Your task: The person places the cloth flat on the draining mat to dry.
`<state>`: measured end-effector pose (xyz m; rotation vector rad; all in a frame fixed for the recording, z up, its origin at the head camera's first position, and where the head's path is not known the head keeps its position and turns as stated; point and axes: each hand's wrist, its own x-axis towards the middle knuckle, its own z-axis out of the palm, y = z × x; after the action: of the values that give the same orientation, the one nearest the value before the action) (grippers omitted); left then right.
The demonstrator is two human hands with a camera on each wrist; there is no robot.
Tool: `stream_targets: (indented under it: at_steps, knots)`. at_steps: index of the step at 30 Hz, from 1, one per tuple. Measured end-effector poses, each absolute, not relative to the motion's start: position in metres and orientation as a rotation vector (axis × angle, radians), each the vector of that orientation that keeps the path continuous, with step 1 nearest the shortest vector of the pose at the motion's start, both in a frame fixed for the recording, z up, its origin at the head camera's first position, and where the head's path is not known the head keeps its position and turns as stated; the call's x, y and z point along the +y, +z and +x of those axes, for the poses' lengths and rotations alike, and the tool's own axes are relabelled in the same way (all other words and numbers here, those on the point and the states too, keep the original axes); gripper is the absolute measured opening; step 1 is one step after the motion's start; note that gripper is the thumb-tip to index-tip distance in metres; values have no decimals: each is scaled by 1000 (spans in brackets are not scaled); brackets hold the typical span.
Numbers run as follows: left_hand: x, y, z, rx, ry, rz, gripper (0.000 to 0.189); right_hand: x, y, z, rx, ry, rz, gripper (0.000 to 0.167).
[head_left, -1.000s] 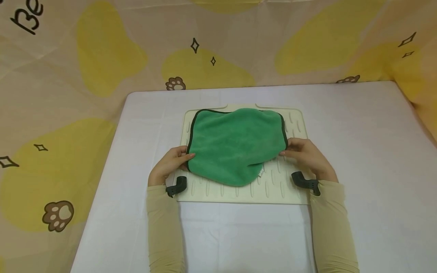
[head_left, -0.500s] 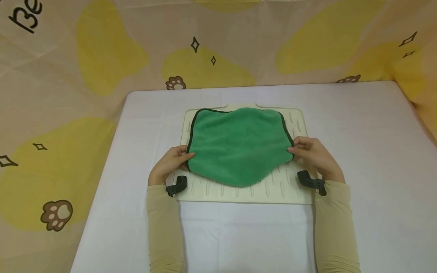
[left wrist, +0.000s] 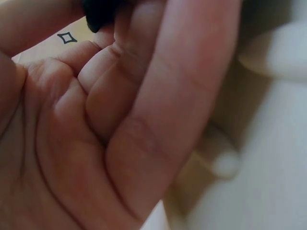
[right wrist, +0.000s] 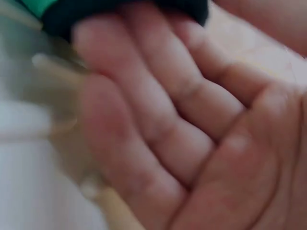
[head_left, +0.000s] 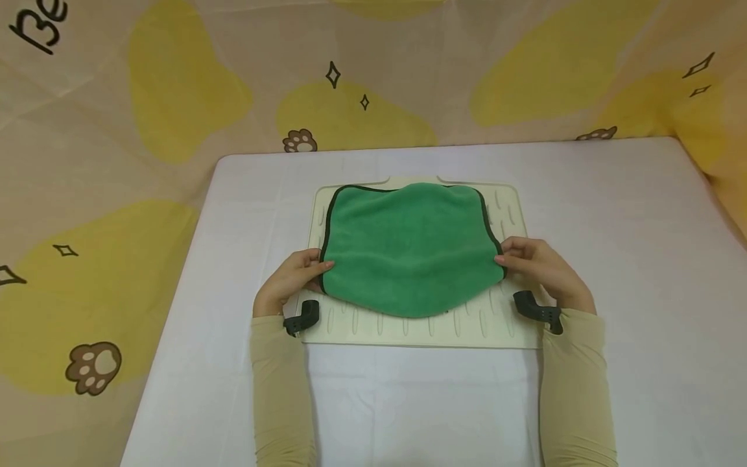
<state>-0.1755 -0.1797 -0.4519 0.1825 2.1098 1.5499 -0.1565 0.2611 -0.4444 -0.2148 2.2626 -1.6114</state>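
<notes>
A green plush cloth (head_left: 408,246) with a dark edging spreads over a cream ribbed mat (head_left: 373,331) in the head view. My left hand (head_left: 292,279) pinches its left edge near the lower corner, thumb on top and fingers underneath. At the opposite side my right hand (head_left: 543,269) pinches the lower right corner the same way. The cloth's front edge bows down toward me between the two hands. In the right wrist view the dark edging (right wrist: 120,12) crosses above the curled fingers. Only a dark bit of edging (left wrist: 98,14) shows in the left wrist view.
The mat lies on a table (head_left: 432,402) with a white cover. A patterned beige and yellow curtain (head_left: 397,78) hangs behind the table and along its left side. Both wrists wear dark camera mounts (head_left: 533,311).
My right hand has moved outward to the right with the cloth's corner, drawing out the fold at the lower right and hiding the small white tag. The left hand has stayed in place.
</notes>
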Motion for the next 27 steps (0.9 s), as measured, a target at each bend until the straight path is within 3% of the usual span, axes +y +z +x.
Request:
stream_targets:
  at_steps: [6, 11, 17, 23, 27]
  knots:
    - [-184, -451, -173, 2104, 1534, 207, 21, 269, -445, -153, 2156, -1473, -356, 29]
    - [-191, -450, -169, 2070, 1548, 275, 23, 270, -447, -153, 2105, -1490, -456, 22]
    - [-192, -451, -169, 2090, 1563, 296, 12, 268, -448, -154, 2129, -1497, -417, 18]
    - [-189, -448, -170, 2145, 1627, 271, 18, 266, -447, -154, 2158, -1529, -378, 10]
    - [-188, -446, -171, 2179, 1622, 240, 20, 265, -445, -154, 2155, -1550, -304, 14]
